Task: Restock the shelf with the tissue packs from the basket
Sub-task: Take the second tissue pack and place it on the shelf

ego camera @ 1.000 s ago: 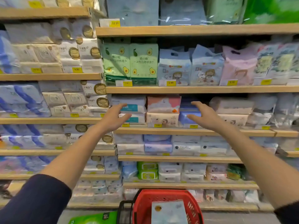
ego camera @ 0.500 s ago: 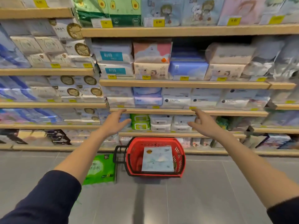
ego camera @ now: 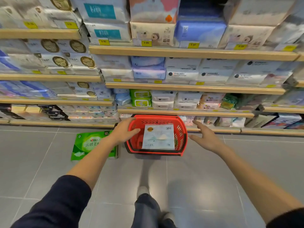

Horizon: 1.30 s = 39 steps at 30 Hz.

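Note:
A red plastic basket (ego camera: 181,134) stands on the grey floor in front of the shelves. Inside it lies a pale blue and white tissue pack (ego camera: 158,137), flat, with an orange round logo at its top left. My left hand (ego camera: 124,131) hovers over the basket's left rim, fingers relaxed and empty. My right hand (ego camera: 204,138) is just right of the basket, fingers spread, holding nothing. Wooden shelves (ego camera: 184,111) full of tissue packs rise behind the basket.
A green tissue multipack (ego camera: 89,144) lies on the floor left of the basket, partly under my left forearm. My leg and shoes (ego camera: 144,204) are below the basket. Grey tiled floor (ego camera: 205,178) stretches to both sides.
My view has dropped from the middle shelves to the floor. Both hands came down from shelf height to either side of the basket, still empty.

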Each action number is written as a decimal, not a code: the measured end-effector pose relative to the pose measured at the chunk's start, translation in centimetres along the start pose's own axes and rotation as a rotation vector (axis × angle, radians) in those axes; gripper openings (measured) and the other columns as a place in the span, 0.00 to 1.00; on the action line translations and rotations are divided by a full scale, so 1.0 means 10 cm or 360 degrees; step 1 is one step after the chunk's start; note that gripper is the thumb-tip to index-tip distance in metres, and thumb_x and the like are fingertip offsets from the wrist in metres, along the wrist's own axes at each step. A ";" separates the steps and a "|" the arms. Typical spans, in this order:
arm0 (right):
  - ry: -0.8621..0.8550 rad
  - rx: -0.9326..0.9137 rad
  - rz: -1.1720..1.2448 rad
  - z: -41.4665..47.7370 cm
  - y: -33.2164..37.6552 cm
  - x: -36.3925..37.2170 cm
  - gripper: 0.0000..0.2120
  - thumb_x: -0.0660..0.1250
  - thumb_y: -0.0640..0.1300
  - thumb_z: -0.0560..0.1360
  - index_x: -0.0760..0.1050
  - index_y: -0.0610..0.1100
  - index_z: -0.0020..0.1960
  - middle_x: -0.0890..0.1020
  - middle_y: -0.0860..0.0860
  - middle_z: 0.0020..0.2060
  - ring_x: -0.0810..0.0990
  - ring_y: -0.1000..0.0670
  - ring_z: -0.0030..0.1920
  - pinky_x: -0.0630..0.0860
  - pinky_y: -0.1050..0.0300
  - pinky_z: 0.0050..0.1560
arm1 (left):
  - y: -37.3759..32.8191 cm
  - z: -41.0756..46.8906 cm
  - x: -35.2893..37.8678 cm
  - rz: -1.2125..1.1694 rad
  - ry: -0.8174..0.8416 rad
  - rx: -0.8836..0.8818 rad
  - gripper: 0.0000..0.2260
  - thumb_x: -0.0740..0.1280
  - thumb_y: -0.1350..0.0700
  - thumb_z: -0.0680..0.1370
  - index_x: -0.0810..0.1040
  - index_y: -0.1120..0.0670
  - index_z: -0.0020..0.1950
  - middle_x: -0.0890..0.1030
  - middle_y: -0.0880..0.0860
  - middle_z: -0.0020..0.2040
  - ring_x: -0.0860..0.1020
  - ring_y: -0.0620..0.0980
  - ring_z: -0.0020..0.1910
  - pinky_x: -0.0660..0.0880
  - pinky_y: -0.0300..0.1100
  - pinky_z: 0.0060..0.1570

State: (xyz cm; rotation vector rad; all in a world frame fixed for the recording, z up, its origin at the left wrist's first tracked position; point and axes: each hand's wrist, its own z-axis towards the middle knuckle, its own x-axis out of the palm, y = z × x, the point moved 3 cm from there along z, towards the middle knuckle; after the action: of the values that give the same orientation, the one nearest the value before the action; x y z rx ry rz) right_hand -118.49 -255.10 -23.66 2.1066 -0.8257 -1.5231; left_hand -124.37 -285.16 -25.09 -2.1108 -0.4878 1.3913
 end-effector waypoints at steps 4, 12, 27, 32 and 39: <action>0.0037 0.0163 0.0134 0.29 -0.12 0.22 0.28 0.66 0.40 0.74 0.59 0.42 0.71 0.68 0.43 0.68 0.68 0.43 0.66 0.65 0.57 0.59 | 0.30 0.43 0.10 0.0016 0.0126 -0.0041 0.35 0.64 0.39 0.67 0.65 0.54 0.71 0.73 0.58 0.66 0.72 0.56 0.64 0.70 0.53 0.63; 0.0160 0.0388 0.0060 1.21 -0.29 0.73 0.32 0.68 0.41 0.72 0.58 0.44 0.72 0.72 0.37 0.63 0.74 0.38 0.60 0.70 0.51 0.58 | 0.86 1.36 0.40 -0.0017 0.0348 -0.0064 0.28 0.67 0.53 0.75 0.61 0.58 0.73 0.69 0.57 0.71 0.68 0.56 0.68 0.64 0.42 0.63; 0.0405 0.0524 0.0000 2.79 -1.82 2.49 0.36 0.69 0.45 0.71 0.54 0.48 0.74 0.63 0.40 0.70 0.66 0.40 0.67 0.66 0.53 0.63 | 2.60 2.74 2.27 -0.0141 0.0576 -0.0357 0.39 0.69 0.46 0.71 0.52 0.48 0.76 0.66 0.58 0.72 0.65 0.56 0.71 0.63 0.48 0.69; 0.0377 0.0437 -0.0035 3.33 -2.48 2.98 0.40 0.72 0.45 0.69 0.53 0.49 0.74 0.56 0.38 0.72 0.55 0.40 0.73 0.59 0.49 0.69 | 3.15 3.27 2.97 -0.0184 0.0574 -0.0314 0.40 0.70 0.45 0.69 0.48 0.36 0.73 0.62 0.54 0.73 0.63 0.53 0.71 0.62 0.46 0.67; 0.0396 0.0332 0.0221 3.91 -3.26 3.35 0.50 0.76 0.43 0.64 0.45 0.53 0.73 0.52 0.56 0.73 0.46 0.49 0.75 0.52 0.55 0.71 | 3.54 3.80 3.60 -0.0448 0.0600 -0.0272 0.53 0.77 0.39 0.59 0.44 0.34 0.72 0.50 0.39 0.76 0.49 0.37 0.75 0.55 0.35 0.71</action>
State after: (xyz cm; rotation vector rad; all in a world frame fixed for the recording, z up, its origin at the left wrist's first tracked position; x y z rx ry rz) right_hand -140.64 -252.99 -80.44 2.2736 -1.0496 -1.1179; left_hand -145.21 -282.35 -84.66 -2.2647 -0.7331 0.7956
